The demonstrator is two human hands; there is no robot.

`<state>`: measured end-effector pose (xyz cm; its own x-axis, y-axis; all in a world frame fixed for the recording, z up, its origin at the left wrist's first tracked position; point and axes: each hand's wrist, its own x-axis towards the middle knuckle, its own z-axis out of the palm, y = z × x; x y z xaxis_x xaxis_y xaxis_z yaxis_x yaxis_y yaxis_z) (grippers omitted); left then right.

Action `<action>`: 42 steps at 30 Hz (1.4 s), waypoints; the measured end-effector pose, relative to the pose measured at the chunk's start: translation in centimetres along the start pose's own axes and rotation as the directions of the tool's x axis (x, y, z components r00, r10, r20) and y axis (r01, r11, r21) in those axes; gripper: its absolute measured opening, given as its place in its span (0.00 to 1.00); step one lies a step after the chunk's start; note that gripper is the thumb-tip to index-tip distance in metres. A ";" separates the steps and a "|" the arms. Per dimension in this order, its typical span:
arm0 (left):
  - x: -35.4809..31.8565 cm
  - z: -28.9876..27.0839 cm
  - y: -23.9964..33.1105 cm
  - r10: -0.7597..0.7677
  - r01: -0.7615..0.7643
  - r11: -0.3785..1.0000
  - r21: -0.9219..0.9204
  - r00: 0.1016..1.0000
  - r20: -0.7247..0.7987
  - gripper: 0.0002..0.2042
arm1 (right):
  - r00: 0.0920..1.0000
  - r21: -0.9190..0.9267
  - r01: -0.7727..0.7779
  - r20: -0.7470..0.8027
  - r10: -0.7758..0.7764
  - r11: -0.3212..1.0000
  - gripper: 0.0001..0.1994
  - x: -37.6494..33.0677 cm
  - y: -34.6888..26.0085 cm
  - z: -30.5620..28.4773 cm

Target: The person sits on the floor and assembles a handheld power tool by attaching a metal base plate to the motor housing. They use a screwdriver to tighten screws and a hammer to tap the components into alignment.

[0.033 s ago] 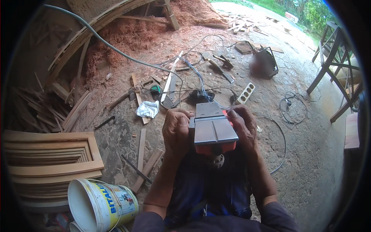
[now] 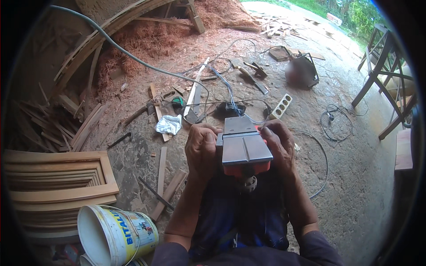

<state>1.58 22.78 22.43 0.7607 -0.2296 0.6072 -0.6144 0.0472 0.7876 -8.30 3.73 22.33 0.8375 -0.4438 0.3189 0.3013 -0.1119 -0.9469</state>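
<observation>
An electric planer (image 2: 244, 148) is turned upside down over my lap, its grey metal sole facing up and its red body beneath. My left hand (image 2: 202, 150) grips its left side, fingers curled over the edge. On the other side, my right hand (image 2: 277, 148) holds the planer with the fingertips near the front of the sole. A thin cable runs from the tool toward the ground ahead.
A white plastic bucket (image 2: 115, 235) lies on its side at lower left beside a wooden louvred frame (image 2: 57, 177). Ahead lie a crumpled white cloth (image 2: 168, 124), a hand saw (image 2: 194, 97), a power strip (image 2: 280, 106), coiled cable (image 2: 333, 119) and sawdust (image 2: 146, 40). Wooden furniture legs (image 2: 381, 66) stand at right.
</observation>
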 end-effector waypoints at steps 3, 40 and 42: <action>0.1 0.0 0.2 0.019 -0.019 0.999 0.051 1.000 0.011 0.08 | 1.000 0.000 0.028 0.005 -0.028 1.000 0.10 0.0 -0.4 -0.1; 1.2 -0.1 2.0 0.196 -0.241 0.881 0.408 0.969 0.148 0.19 | 1.000 -0.077 -0.018 -0.007 0.017 0.997 0.12 0.3 -0.8 -0.2; 1.2 -0.2 1.9 0.188 -0.230 0.890 0.394 0.972 0.144 0.18 | 0.999 -0.063 -0.044 -0.012 0.044 0.997 0.12 0.4 -0.9 -0.1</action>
<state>1.34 22.75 24.62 0.5936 -0.3539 0.7228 -0.8044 -0.2883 0.5195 -8.25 3.53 23.29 0.8441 -0.4592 0.2767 0.2345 -0.1479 -0.9608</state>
